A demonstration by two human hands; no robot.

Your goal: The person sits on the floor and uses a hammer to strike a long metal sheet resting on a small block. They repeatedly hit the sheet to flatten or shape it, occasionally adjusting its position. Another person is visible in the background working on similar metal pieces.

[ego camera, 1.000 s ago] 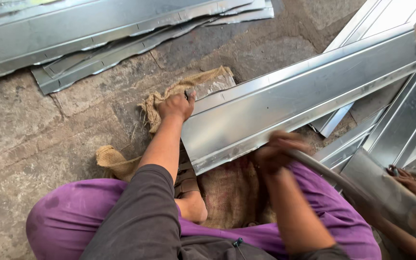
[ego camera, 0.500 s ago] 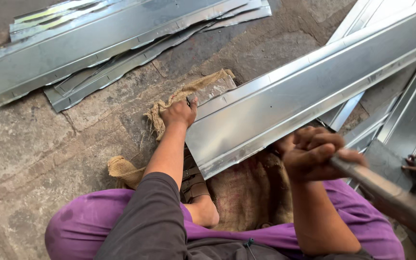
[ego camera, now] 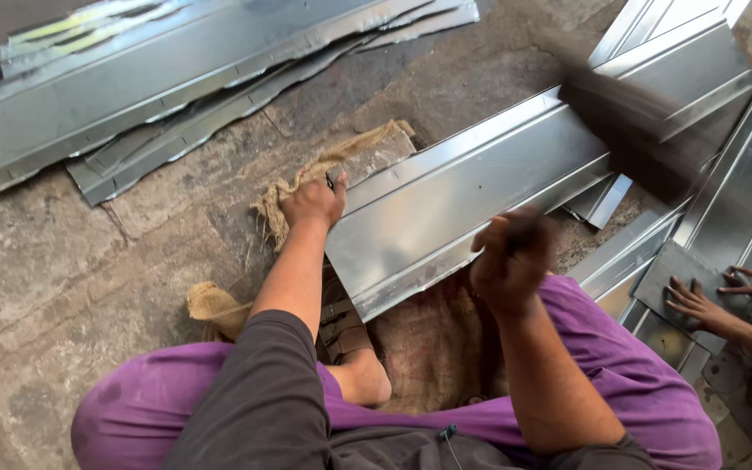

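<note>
A long folded sheet of shiny metal (ego camera: 480, 191) lies slantwise on the stone floor in front of my crossed legs. My left hand (ego camera: 311, 202) grips its near left end, beside a piece of burlap (ego camera: 341, 161). My right hand (ego camera: 511, 261) is closed on the handle of a mallet. The mallet's dark head (ego camera: 637, 130) is a blur above the sheet's right part.
A pile of similar metal strips (ego camera: 176, 78) lies at the top left, with more sheets (ego camera: 741, 183) at the right. Another person's two hands (ego camera: 724, 300) rest on a small flat metal piece (ego camera: 672, 270) at the right edge. Sacking (ego camera: 428, 348) covers the floor under my legs.
My right hand has swung the mallet from low at the right up and over the sheet. My left hand has stayed on the sheet's end.
</note>
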